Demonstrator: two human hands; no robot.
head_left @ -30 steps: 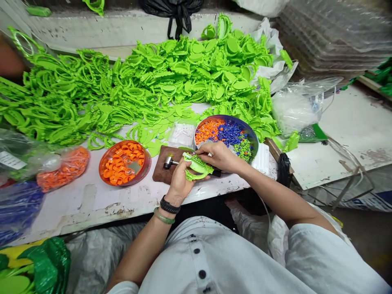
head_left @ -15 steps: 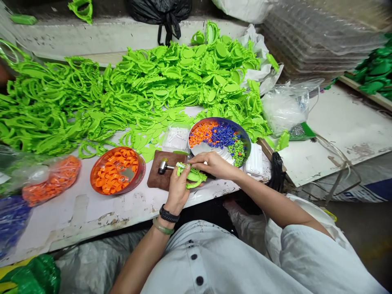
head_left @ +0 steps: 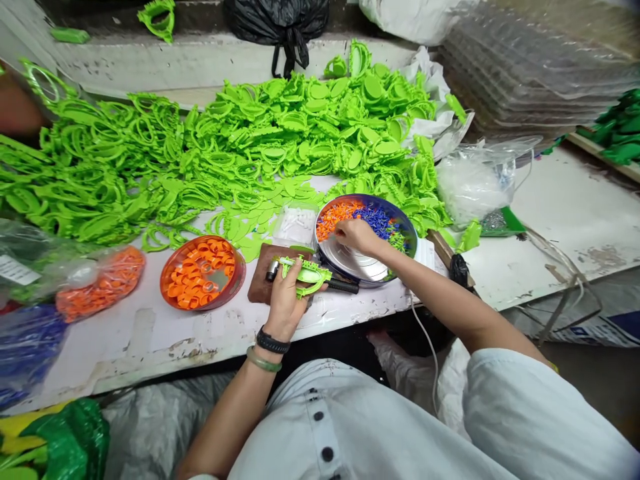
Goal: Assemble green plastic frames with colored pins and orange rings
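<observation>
My left hand grips a lime-green moulded plastic piece above a brown leather pad. A small hammer with a metal head and black handle lies on the pad, partly hidden under the green piece and my left hand. My right hand is over a round metal tray, its fingertips pinched near the small orange, blue and green pieces. Whether they hold a small piece is hidden.
A large heap of lime-green plastic pieces covers the back of the white table. An orange-filled round dish stands left of the pad, and a small white box behind it. Plastic bags lie at both sides; stacked clear trays stand back right.
My right hand has left the green piece and moved up and right over the metal tray. My left hand still grips the piece, and more of the hammer handle shows.
</observation>
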